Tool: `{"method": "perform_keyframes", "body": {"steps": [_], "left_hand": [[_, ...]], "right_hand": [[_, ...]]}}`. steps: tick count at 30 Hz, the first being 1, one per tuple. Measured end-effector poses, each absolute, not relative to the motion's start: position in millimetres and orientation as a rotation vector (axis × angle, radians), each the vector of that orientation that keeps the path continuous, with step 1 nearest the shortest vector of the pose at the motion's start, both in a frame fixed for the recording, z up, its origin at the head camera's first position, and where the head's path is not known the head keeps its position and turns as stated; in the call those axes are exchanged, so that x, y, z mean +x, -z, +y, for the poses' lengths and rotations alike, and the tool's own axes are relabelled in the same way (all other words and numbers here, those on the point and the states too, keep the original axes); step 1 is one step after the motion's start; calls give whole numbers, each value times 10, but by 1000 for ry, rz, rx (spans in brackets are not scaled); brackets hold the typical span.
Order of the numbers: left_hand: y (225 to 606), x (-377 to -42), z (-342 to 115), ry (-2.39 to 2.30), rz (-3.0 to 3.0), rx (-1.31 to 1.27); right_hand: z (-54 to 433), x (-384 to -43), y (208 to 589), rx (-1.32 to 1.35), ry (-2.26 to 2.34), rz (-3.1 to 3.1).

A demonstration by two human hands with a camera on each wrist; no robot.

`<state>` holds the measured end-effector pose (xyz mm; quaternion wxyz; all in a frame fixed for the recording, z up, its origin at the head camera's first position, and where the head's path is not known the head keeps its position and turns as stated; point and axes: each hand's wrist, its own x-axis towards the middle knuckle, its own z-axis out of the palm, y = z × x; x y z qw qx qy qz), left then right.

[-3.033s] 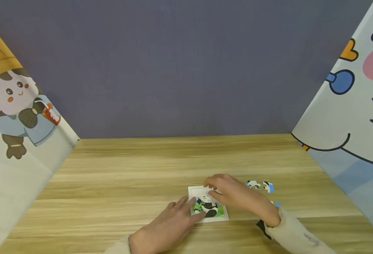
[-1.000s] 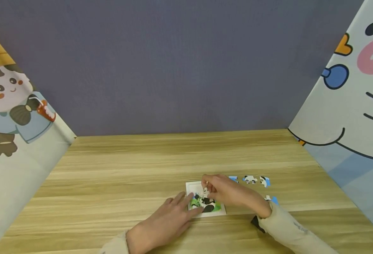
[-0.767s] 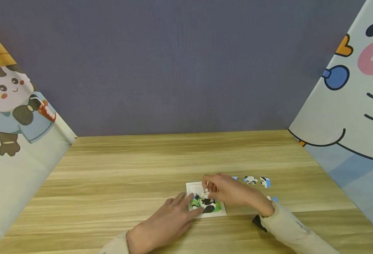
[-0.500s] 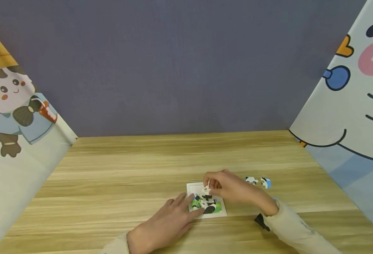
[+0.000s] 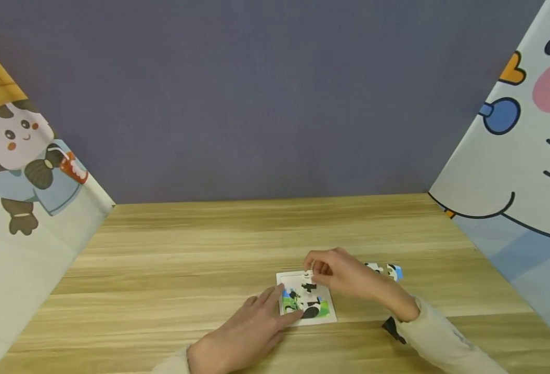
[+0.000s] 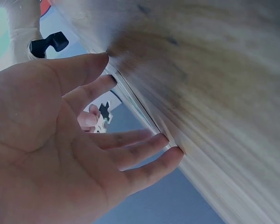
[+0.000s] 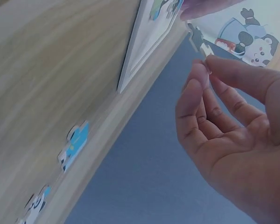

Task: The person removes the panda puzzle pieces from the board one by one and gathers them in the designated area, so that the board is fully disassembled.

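Observation:
In the head view, a white puzzle tray (image 5: 332,314) lies on the table, its lower part filled with green, black and white panda pieces (image 5: 310,310). My left hand (image 5: 249,327) rests on the tray's left side, fingers stretched out. Between thumb and fingertips, my right hand (image 5: 350,278) pinches a black-and-white puzzle piece (image 5: 309,285) above the tray. The right wrist view shows this piece (image 7: 196,39) held up off the tray, tilted. Part of it is hidden by the fingers.
Loose panda pieces, including a blue-edged one (image 5: 398,272) and a white-and-black one (image 5: 374,267), lie right of the tray, partly behind the right forearm. A black device (image 5: 393,330) sits at the right wrist. Patterned side panels and a grey back wall (image 5: 275,104) bound the table.
My right hand has taken the piece between its fingertips and raised it away from the joined pieces, leaving a pale gap below. The left hand has stayed on the tray.

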<state>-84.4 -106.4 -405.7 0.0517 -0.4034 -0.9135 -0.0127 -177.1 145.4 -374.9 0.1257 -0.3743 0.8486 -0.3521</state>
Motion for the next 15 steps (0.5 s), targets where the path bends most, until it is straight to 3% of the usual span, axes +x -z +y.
{"method": "perform_keyframes", "body": {"steps": [15], "left_hand": [[4033,-803,-1057,34,-2741,-1232]], "right_hand": [[1701,-1675,3699,-1097,1028,2576]]}}
